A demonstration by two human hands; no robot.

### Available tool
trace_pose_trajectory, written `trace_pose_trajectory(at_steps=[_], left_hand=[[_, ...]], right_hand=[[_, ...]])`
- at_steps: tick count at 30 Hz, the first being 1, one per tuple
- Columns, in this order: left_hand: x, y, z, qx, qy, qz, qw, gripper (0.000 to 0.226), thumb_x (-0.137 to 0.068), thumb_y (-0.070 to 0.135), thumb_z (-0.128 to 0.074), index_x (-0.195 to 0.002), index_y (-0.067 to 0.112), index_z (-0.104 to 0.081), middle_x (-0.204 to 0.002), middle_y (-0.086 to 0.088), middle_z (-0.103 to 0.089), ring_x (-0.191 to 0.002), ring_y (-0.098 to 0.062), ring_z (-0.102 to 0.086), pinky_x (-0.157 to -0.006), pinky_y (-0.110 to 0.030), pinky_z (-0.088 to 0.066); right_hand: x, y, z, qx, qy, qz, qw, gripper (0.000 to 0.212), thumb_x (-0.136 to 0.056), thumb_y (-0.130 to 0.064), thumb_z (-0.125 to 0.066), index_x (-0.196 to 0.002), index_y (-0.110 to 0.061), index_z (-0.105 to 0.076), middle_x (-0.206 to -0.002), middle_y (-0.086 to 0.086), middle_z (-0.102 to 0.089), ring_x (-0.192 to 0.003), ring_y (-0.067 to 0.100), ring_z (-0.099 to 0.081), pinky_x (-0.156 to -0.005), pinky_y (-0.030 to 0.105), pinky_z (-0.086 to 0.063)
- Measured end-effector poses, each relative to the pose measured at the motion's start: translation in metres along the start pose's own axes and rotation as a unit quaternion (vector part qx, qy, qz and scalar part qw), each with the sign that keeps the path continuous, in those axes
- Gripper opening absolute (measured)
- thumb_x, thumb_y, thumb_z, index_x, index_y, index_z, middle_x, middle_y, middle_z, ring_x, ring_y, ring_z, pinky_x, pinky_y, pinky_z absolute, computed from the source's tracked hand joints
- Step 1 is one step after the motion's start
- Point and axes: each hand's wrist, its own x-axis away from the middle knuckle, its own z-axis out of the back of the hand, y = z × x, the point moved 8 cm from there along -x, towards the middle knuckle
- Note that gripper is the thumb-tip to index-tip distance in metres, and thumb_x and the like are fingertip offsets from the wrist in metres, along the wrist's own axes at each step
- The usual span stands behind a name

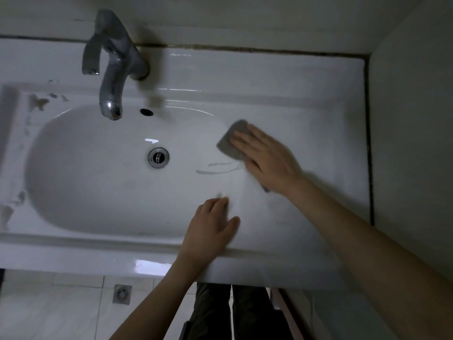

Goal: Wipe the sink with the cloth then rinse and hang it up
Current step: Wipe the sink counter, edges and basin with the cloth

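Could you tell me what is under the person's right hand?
A grey cloth lies under the right hand, pressed flat on the sink at the basin's right edge. Its ends show ahead of the hand and by the wrist; the middle is covered by the palm.

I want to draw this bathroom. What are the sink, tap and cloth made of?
Sink: probably glazed ceramic, white and glossy with light glints.
Tap: metal, likely chrome-plated, silvery with reflections.
Cloth: seemingly soft fabric, grey, matte, no shine.

Floor drain [121,294] set in tiled floor [49,310].
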Motion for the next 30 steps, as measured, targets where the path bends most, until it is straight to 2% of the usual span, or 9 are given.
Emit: trace_pose_trajectory(at_steps=[4, 7, 10, 12, 16, 18, 22, 26, 30], left_hand=[[0.001, 0.002, 0.001, 0.009, -0.01, 0.002, 1.0, 0.059, -0.092, 0.048, -0.052, -0.141, 0.015, -0.046, -0.139, -0.002, -0.051, -0.124, -0.02, -0.048, -0.103, -0.031, -0.039], [0.001, 0.001, 0.002, 0.02, -0.006, 0.002, 1.0, 0.062, -0.09, 0.05, -0.051, -0.141, 0.015, -0.046, -0.139, -0.001, -0.05, -0.125, -0.019, -0.047, -0.102, -0.029, -0.037], [-0.001, 0.0, 0.001, 0.019, 0.004, 0.0, 1.0, 0.066, -0.088, 0.055, -0.047, -0.141, 0.016, -0.047, -0.138, 0.001, -0.051, -0.123, -0.017, -0.047, -0.1, -0.027, -0.037], [-0.002, 0.001, 0.001, 0.015, 0.01, -0.005, 1.0, 0.069, -0.084, 0.059, -0.043, -0.139, 0.017, -0.049, -0.137, 0.001, -0.052, -0.121, -0.018, -0.049, -0.099, -0.027, -0.038], [-0.002, -0.002, 0.0, 0.016, 0.02, -0.009, 1.0, 0.072, -0.08, 0.061, -0.043, -0.136, 0.016, -0.053, -0.135, 0.001, -0.055, -0.122, -0.018, -0.05, -0.101, -0.028, -0.039], [-0.002, -0.005, 0.0, 0.019, 0.03, -0.011, 0.999, 0.071, -0.08, 0.062, -0.044, -0.133, 0.015, -0.056, -0.133, 0.002, -0.056, -0.122, -0.018, -0.052, -0.102, -0.028, -0.041], [-0.001, -0.004, -0.001, 0.019, 0.029, -0.005, 0.999, 0.072, -0.079, 0.063, -0.045, -0.132, 0.016, -0.058, -0.132, 0.004, -0.057, -0.122, -0.017, -0.052, -0.102, -0.031, -0.042], [-0.001, -0.004, -0.002, 0.019, 0.028, 0.001, 0.999, 0.073, -0.078, 0.063, -0.045, -0.132, 0.015, -0.057, -0.133, 0.003, -0.057, -0.121, -0.018, -0.053, -0.102, -0.032, -0.042], [0.0, -0.001, 0.0, 0.017, 0.018, 0.012, 1.0, 0.071, -0.079, 0.061, -0.046, -0.135, 0.017, -0.054, -0.133, 0.002, -0.056, -0.12, -0.018, -0.052, -0.1, -0.033, -0.043]], right_hand=[[0.082, -0.025, 0.002, -0.049, -0.009, -0.01, 0.999, 0.047, -0.095, -0.02, -0.045, -0.141, -0.012, -0.045, -0.149, 0.003, -0.043, -0.145, 0.019, -0.025, -0.117, 0.039, -0.025], [0.108, 0.003, -0.001, -0.095, 0.034, -0.13, 0.986, 0.046, -0.096, -0.018, -0.042, -0.14, -0.011, -0.046, -0.149, 0.005, -0.043, -0.144, 0.019, -0.026, -0.113, 0.044, -0.032], [0.075, 0.031, 0.001, -0.069, 0.088, -0.259, 0.959, 0.048, -0.096, -0.021, -0.037, -0.143, -0.012, -0.041, -0.151, 0.004, -0.038, -0.145, 0.019, -0.024, -0.117, 0.039, -0.028], [0.031, 0.029, 0.0, -0.053, 0.098, -0.252, 0.961, 0.052, -0.094, -0.022, -0.039, -0.144, -0.011, -0.039, -0.152, 0.004, -0.037, -0.145, 0.022, -0.023, -0.119, 0.034, -0.022], [-0.035, 0.014, 0.0, -0.05, 0.081, -0.115, 0.989, 0.052, -0.091, -0.021, -0.036, -0.14, -0.007, -0.045, -0.148, 0.007, -0.044, -0.142, 0.023, -0.03, -0.118, 0.035, -0.023], [-0.029, 0.02, 0.004, -0.076, 0.087, -0.087, 0.99, 0.047, -0.093, -0.012, -0.038, -0.138, -0.005, -0.048, -0.146, 0.009, -0.046, -0.14, 0.023, -0.035, -0.117, 0.034, -0.024], [0.027, 0.077, 0.014, -0.067, 0.145, -0.191, 0.969, 0.044, -0.091, 0.0, -0.045, -0.135, 0.002, -0.049, -0.143, 0.015, -0.048, -0.137, 0.029, -0.039, -0.115, 0.04, -0.031], [0.062, 0.114, 0.016, -0.064, 0.18, -0.344, 0.919, 0.053, -0.088, -0.007, -0.024, -0.135, 0.008, -0.045, -0.141, 0.023, -0.047, -0.136, 0.038, -0.038, -0.115, 0.037, -0.025], [0.067, 0.101, 0.016, -0.071, 0.17, -0.327, 0.927, 0.047, -0.09, -0.003, -0.033, -0.135, 0.003, -0.047, -0.143, 0.018, -0.048, -0.137, 0.035, -0.037, -0.115, 0.041, -0.03]])
